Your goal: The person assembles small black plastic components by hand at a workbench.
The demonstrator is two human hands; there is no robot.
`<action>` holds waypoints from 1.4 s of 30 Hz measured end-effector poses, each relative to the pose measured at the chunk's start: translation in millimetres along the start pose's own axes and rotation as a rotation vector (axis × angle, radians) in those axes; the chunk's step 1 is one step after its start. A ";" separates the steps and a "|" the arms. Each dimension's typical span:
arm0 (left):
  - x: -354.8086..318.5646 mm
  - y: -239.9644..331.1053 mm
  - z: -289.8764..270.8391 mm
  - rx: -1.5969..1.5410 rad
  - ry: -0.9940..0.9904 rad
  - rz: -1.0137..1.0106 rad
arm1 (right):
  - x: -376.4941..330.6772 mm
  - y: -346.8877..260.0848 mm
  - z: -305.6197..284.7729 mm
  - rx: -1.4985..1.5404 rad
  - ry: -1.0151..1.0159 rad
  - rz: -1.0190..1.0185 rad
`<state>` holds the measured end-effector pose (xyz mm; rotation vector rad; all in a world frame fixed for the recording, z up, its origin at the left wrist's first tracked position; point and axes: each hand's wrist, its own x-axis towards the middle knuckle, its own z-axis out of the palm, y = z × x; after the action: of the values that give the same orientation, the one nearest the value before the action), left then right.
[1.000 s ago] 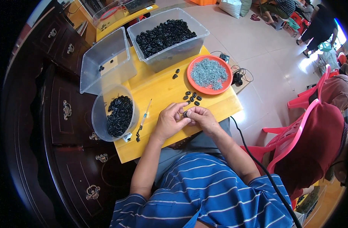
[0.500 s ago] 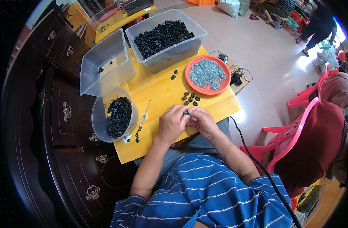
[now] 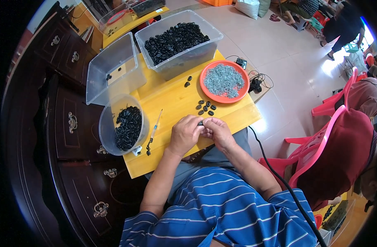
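Between the fingertips of both hands is a small black oval plastic piece [image 3: 200,122], mostly covered by the fingers. My left hand [image 3: 184,133] pinches it from the left, and my right hand [image 3: 219,133] grips it from the right with thumb and bent fingers. Just beyond them, several similar black oval pieces [image 3: 205,108] lie loosely grouped on the yellow table [image 3: 168,96]. Two more black pieces [image 3: 187,84] sit farther back. Left of my left hand rests a thin pointed tool [image 3: 156,127] with a partly blue shaft, black bits by its near end.
An orange-red plate [image 3: 225,100] of small silvery metal parts stands at the table's right. A round clear tub [image 3: 105,133] and a large clear bin [image 3: 186,64] hold black pieces. Another clear bin [image 3: 100,84] contains a few. Dark drawers [image 3: 79,144] flank the left; pink chairs [image 3: 316,144] the right.
My fingers have shifted slightly around the black piece, which now shows less between them. In the background, a standing person has moved a little and a pale sheet shows beside them.
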<state>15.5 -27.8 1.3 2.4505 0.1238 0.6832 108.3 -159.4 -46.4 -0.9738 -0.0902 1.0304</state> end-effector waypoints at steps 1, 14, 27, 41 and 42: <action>-0.1 0.0 -0.3 -0.006 -0.003 0.006 | -0.4 -0.1 0.2 0.000 0.000 0.000; -3.9 -5.6 1.4 -0.027 0.004 0.012 | 0.6 3.6 -0.1 -0.046 0.018 -0.024; -2.7 -0.2 2.0 -0.198 0.034 -0.181 | 2.6 5.3 2.8 -0.023 0.015 -0.088; -4.3 -9.4 5.0 -0.210 0.047 -0.156 | 1.3 2.0 4.6 -0.044 -0.005 -0.102; -4.4 -7.6 4.9 -0.240 0.026 -0.198 | 1.7 2.5 3.7 -0.038 -0.013 -0.108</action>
<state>14.7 -25.1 -8.3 2.1657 0.2748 0.6053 105.8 -155.3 -46.7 -0.9862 -0.1722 0.9386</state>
